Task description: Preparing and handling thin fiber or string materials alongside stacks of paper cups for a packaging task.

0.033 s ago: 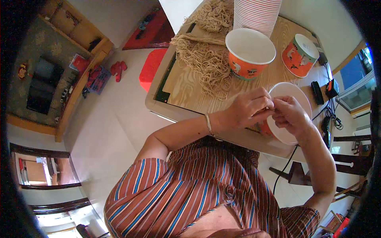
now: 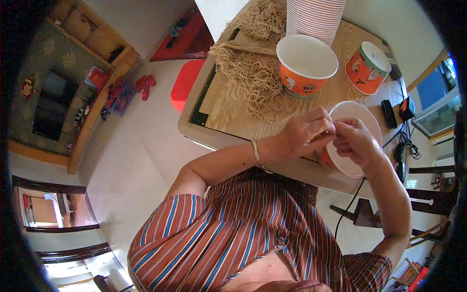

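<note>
Over the near edge of the table, my left hand and my right hand meet with thumbs and fingertips pinched together. Whatever is between the fingers is too small to make out. Just behind and below them, a paper tub is tipped with its white mouth toward me, partly covered by the hands. Another orange paper tub with a white inside stands upright beyond my left hand. To its left lies a loose tangle of beige string.
A tall stack of paper tubs rises at the back, beside more beige string. One orange tub rests upside down at the right. A black adapter and coiled cables lie along the right edge. A red stool stands left.
</note>
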Tool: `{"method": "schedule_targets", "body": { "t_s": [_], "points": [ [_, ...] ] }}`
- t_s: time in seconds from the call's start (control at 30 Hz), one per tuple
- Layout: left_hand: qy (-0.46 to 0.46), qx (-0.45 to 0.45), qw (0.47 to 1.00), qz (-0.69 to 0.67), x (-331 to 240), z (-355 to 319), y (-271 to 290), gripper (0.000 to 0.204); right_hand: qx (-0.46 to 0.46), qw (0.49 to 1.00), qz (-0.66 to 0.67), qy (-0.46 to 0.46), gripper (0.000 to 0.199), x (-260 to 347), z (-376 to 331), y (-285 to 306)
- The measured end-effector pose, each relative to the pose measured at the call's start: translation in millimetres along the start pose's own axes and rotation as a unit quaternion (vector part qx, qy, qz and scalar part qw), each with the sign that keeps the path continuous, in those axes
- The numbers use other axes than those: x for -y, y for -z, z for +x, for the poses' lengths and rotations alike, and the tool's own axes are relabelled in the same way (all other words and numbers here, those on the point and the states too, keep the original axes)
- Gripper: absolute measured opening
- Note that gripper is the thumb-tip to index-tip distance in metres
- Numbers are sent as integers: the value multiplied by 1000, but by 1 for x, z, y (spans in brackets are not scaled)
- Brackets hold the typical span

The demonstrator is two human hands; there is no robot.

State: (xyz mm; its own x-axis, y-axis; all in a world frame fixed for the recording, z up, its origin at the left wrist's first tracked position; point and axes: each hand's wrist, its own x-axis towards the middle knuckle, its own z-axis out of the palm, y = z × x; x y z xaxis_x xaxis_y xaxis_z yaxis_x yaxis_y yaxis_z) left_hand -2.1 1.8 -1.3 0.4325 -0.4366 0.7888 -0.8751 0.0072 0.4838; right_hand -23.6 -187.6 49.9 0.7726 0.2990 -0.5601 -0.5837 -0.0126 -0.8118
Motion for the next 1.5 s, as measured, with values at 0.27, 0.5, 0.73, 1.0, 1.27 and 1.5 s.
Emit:
{"method": "schedule_targets", "body": {
  "t_s": [0.27, 0.5, 0.73, 1.0, 1.27, 1.5],
  "points": [
    [154, -47, 985, -62, -7, -10, -4, 11, -40, 994, -90, 50, 23, -1, -9, -11],
    [165, -80, 981, -61, -11, -14, -9, 10, -104, 976, -175, 80, 20, -1, -10, -18],
    [194, -111, 973, -53, -13, -18, -11, 11, -155, 960, -196, 124, 18, -2, -13, -22],
    [209, -127, 968, -65, -9, -20, -14, 10, -184, 947, -222, 143, 13, -7, -8, -19],
    [249, -150, 953, -86, -9, -19, -17, 9, -204, 877, -324, 289, 7, -15, -6, -19],
    [326, -101, 928, -148, -6, -12, -12, 11, -227, 852, -370, 293, 7, -14, -12, -24]
  ]
}}
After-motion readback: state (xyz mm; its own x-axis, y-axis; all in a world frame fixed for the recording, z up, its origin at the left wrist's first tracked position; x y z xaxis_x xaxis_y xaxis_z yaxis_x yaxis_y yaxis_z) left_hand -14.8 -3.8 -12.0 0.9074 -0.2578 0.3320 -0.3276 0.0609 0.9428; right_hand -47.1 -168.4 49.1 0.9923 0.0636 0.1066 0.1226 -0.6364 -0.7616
